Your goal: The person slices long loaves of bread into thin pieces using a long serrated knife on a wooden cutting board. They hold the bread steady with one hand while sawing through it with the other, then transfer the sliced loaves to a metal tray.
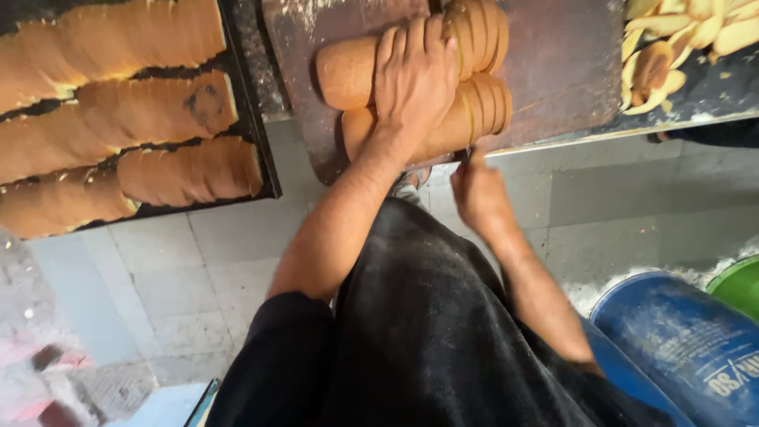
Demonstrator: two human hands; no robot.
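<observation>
Two long round brown loaves (pixel 348 73) lie side by side on a dark wooden board (pixel 561 63); their right ends are cut into slices (pixel 486 103). My left hand (pixel 413 79) lies flat across both loaves and presses them down. My right hand (pixel 477 190) is at the board's near edge, closed around a thin knife handle; the blade is mostly hidden at the loaf's lower side.
A black tray (pixel 269 158) at the left holds rows of sliced loaves (pixel 190 170). Crust offcuts (pixel 680 39) are piled at the top right. A blue barrel (pixel 680 340) and a green rim (pixel 739 285) stand at the lower right on the tiled floor.
</observation>
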